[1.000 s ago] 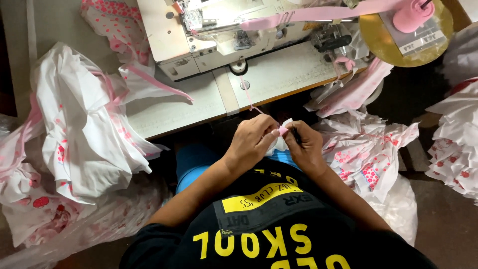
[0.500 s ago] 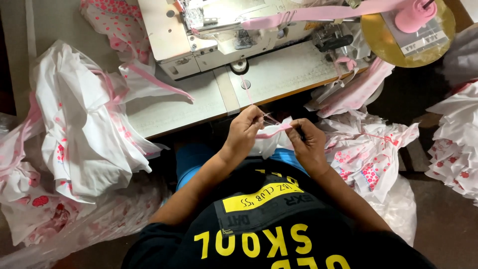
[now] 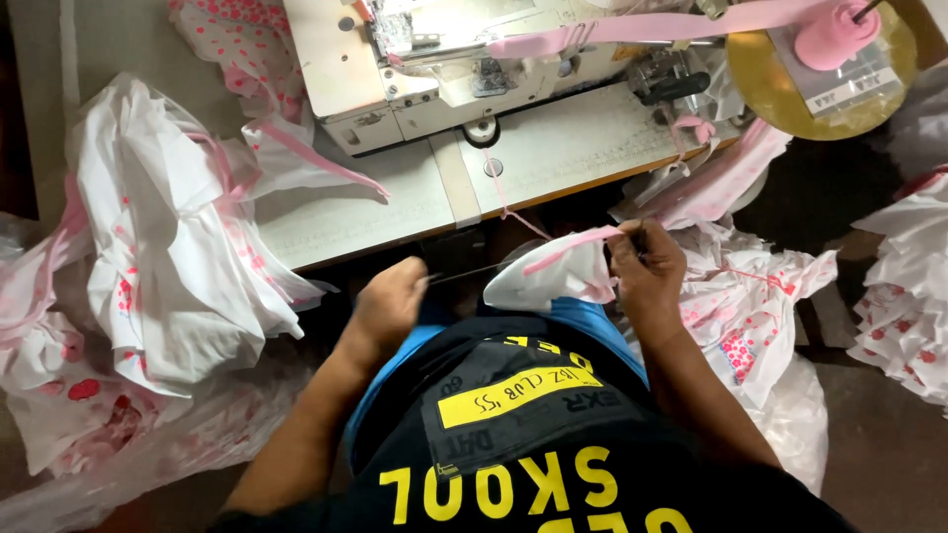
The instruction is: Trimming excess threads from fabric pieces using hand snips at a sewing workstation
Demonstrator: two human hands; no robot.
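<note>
My right hand (image 3: pixel 647 271) is shut on a small white cloth piece with a pink edge strip (image 3: pixel 553 276) and holds it above my lap, just below the table's front edge. My left hand (image 3: pixel 390 301) is a short way to the left of the cloth, its fingers closed. A thin dark strand (image 3: pixel 464 273) runs from its fingertips to the cloth. I cannot tell whether the strand is a thread or a slim tool. A pink thread (image 3: pixel 513 212) leads from the cloth up towards the sewing machine (image 3: pixel 444 59).
The machine stands on a pale table (image 3: pixel 375 212). A pink tape (image 3: pixel 642 25) runs across the machine to a pink spool on a gold disc (image 3: pixel 820 69). White garments with pink print are heaped at the left (image 3: pixel 168 257) and right (image 3: pixel 750 296).
Both hands were together on the cloth piece. My left hand has since drawn away to the left and down, with the thin strand stretched out. My right hand has shifted slightly right with the cloth.
</note>
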